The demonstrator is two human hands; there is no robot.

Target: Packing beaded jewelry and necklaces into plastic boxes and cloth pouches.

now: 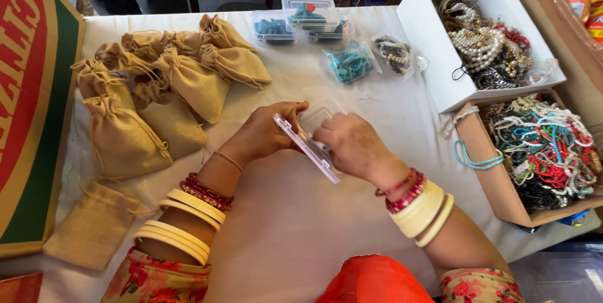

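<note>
A small clear plastic hinged box is being held open above the middle of the white-covered table; its flat lid is being pinched by the left hand, while its tray is being gripped by the curled fingers of the right hand. Tan burlap drawstring pouches are lying to the left, and cardboard boxes of mixed bead necklaces are sitting to the right

Bright, even, diffuse light; soft short shadows under the burlap pouches and forearms. White tablecloth near blown out, mild glare on clear plastic case. Centre sharp, slight wide-angle bend at edges.
</note>
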